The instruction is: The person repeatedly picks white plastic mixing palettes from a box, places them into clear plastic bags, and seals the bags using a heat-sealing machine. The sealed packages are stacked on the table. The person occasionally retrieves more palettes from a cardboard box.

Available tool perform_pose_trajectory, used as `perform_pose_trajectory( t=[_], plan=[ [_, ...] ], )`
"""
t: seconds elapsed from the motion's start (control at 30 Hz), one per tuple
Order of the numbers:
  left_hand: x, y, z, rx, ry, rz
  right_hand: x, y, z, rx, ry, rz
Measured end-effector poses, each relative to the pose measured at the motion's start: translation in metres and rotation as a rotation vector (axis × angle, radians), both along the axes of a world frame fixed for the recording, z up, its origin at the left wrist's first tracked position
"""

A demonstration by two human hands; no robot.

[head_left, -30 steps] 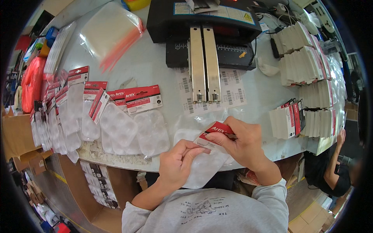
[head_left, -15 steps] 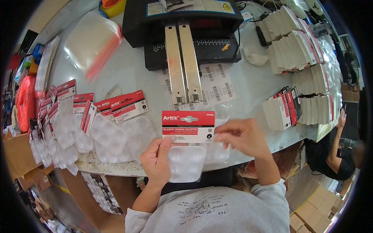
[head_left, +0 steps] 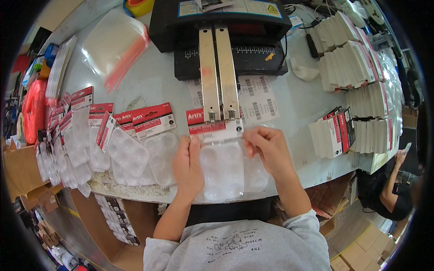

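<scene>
I hold a clear plastic blister pack (head_left: pixel 222 169) with round wells between both hands. Its red and white header card (head_left: pixel 204 124) lies under the ends of two metal bars (head_left: pixel 219 77) that reach out from a black machine (head_left: pixel 221 27). My left hand (head_left: pixel 188 165) grips the pack's left edge. My right hand (head_left: pixel 266 147) pinches its upper right corner next to the bars.
Several finished blister packs with red cards (head_left: pixel 135 135) lie fanned out on the white table (head_left: pixel 149 86) to my left. Barcode sheets (head_left: pixel 255 97) lie by the bars. Stacks of folded cards (head_left: pixel 357 67) fill the right side. A clear bag (head_left: pixel 113 43) sits far left. Another person (head_left: pixel 393 194) crouches at right.
The pack was assembled low near the table edge, then lifted with its card facing me. Now it is pushed forward with the card under the machine's metal bars.
</scene>
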State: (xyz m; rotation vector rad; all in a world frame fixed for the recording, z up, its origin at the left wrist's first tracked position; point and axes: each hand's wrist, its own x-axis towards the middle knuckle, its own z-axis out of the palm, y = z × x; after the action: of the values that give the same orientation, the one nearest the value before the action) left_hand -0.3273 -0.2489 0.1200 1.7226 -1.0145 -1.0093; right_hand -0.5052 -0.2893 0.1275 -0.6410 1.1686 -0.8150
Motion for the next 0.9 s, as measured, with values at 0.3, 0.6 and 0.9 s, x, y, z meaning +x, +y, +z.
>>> perform_pose_trajectory(
  t=[0.3, 0.6, 0.9],
  plan=[
    [0.006, -0.019, -0.023, -0.136, 0.091, 0.027, 0.007, -0.014, -0.013, -0.079, 0.063, -0.063],
    [0.004, -0.02, -0.023, -0.185, 0.127, -0.023, 0.002, -0.01, -0.008, -0.152, 0.115, -0.098],
    [0.015, -0.024, 0.002, -0.053, 0.034, -0.048, -0.021, -0.009, 0.025, -0.52, 0.635, 0.059]
  ],
)
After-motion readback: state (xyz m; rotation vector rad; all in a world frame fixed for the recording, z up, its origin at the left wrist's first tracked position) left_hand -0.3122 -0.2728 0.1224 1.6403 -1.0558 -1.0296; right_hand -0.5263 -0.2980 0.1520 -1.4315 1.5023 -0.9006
